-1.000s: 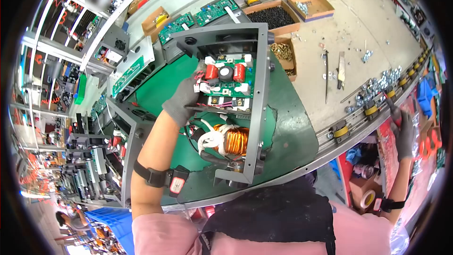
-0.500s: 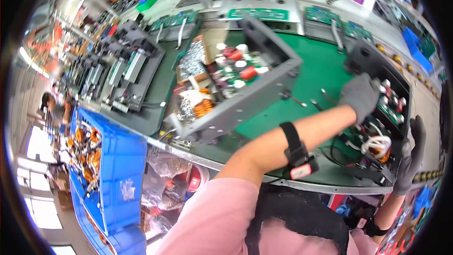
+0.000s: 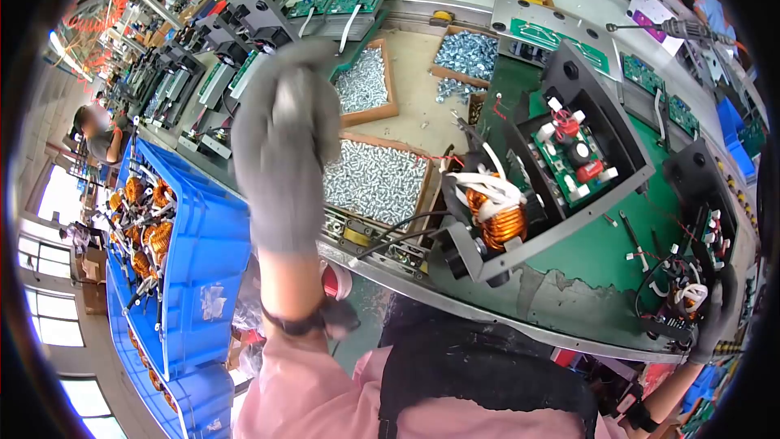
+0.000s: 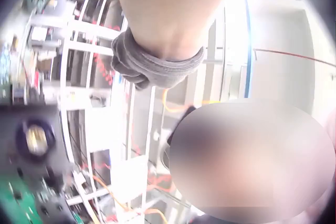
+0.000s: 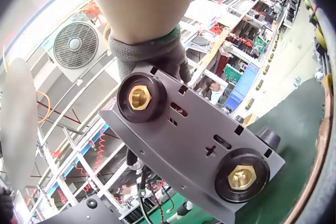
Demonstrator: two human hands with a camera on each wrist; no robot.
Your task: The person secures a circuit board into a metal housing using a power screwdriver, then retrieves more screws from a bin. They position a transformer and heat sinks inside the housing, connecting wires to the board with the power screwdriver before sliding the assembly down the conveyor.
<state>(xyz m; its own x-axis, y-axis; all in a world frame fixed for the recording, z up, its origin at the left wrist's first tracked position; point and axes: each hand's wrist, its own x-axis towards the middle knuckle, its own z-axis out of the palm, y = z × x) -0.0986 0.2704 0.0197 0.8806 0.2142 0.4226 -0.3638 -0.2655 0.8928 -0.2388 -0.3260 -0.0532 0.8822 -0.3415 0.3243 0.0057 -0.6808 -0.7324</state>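
My gloved left hand (image 3: 288, 146) is raised left of centre in the head view, fingers loosely bent, nothing visible in it. Only its glove (image 4: 157, 66) below the forearm shows in the left wrist view. At far right, my gloved right hand (image 3: 717, 319) holds the outer side of a grey metal chassis (image 3: 689, 169), which carries a board and white-wrapped coil. Up close in the right wrist view is that chassis's end panel (image 5: 194, 134) with two brass sockets (image 5: 242, 178). The glove (image 5: 149, 56) is partly hidden behind it. Another chassis (image 3: 569, 215) stands mid-bench, with a copper coil (image 3: 502, 223) inside.
Boxes of screws (image 3: 378, 179) lie behind and beside my left hand. A blue bin (image 3: 207, 276) full of coils stands at left. Circuit boards (image 3: 642, 73) line the back of the green mat (image 3: 561, 276). A power screwdriver (image 3: 674, 28) hangs at upper right.
My view has swung left. The left hand has let go of the right-hand chassis and moved far left, raised. The right hand has come from the bench's right edge to that chassis.
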